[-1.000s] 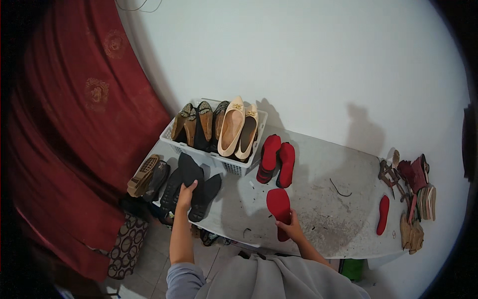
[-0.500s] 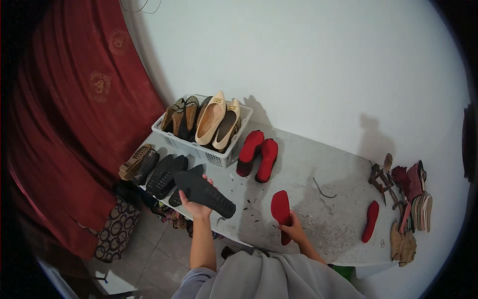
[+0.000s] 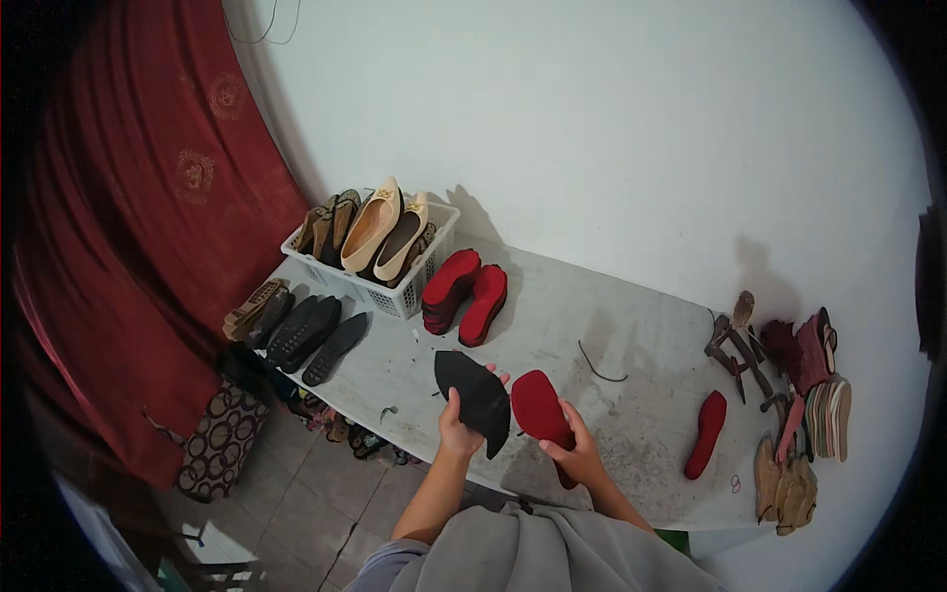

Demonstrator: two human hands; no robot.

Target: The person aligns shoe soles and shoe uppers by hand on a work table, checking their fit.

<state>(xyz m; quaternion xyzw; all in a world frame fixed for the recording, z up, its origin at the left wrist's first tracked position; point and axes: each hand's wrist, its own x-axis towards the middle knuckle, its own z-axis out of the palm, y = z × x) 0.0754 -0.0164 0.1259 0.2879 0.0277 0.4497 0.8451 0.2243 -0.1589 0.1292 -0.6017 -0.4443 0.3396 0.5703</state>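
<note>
My left hand (image 3: 457, 430) grips a black shoe sole (image 3: 470, 390), which is raised over the front of the table and tilted. Close beside it, my right hand (image 3: 578, 452) holds a red insole (image 3: 539, 403) by its lower part, thumb across the surface. A narrow gap separates the sole from the insole. Behind them lie a stack of red insoles (image 3: 450, 288) and a second red pile (image 3: 484, 304). Farther right rests a single red insole (image 3: 706, 434). More black soles (image 3: 304, 331) line the table's left end.
A white plastic basket (image 3: 398, 300) of beige and patterned shoes stands at the back left. Hammers and pincers (image 3: 732, 347) lie on the right near stacked insole pieces (image 3: 829, 419) and tan pieces (image 3: 784, 483). A red curtain (image 3: 148, 197) hangs left. A dark strip (image 3: 600, 365) lies mid-table.
My left hand has carried the black sole rightward from the black soles, turning it. The right hand has shifted slightly, and sole and insole are now side by side. The view has also moved somewhat.
</note>
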